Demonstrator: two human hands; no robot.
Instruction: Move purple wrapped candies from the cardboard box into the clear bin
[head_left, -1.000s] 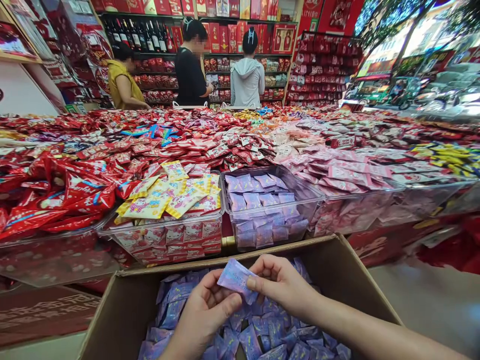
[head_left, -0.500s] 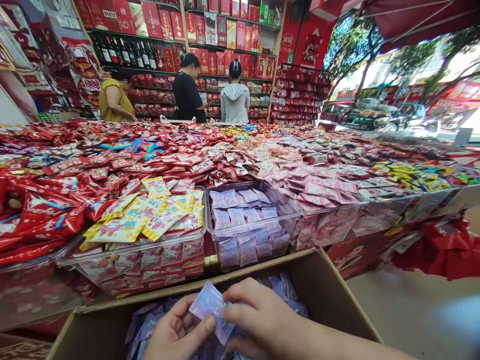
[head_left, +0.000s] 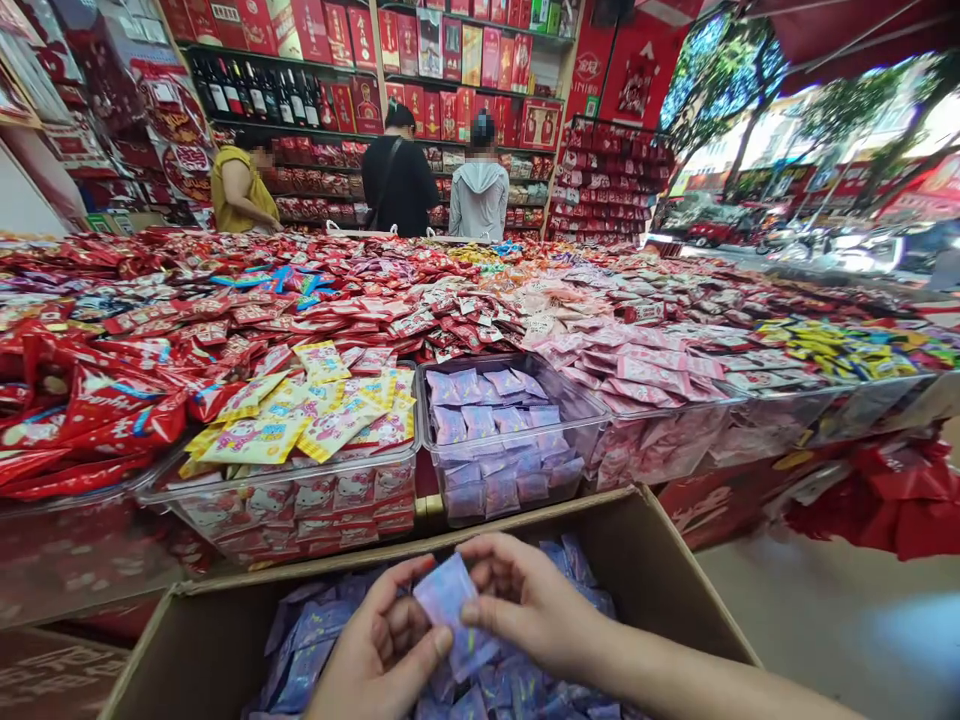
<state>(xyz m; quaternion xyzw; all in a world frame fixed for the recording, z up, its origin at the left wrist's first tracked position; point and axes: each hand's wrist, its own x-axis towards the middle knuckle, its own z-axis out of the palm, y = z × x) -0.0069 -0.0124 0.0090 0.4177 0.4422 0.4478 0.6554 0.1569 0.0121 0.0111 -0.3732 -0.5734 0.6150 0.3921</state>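
Both hands are over an open cardboard box filled with purple-blue packets. My left hand pinches the left side of one small purple-blue packet between thumb and fingers. On the packet's right side, my right hand grips it with the thumb in front and the fingers curled behind. Just beyond the box, a clear plastic bin holds rows of the same purple packets.
Left of the clear bin is one with yellow Hello Kitty packets; pink packets lie to its right. Red candy bags fill the far left. Three people stand by the back shelves.
The right hand has shifted its grip on the packet, its fingers now higher and behind it. The packet has moved slightly right. The view has shifted a little, and the person in black has turned.
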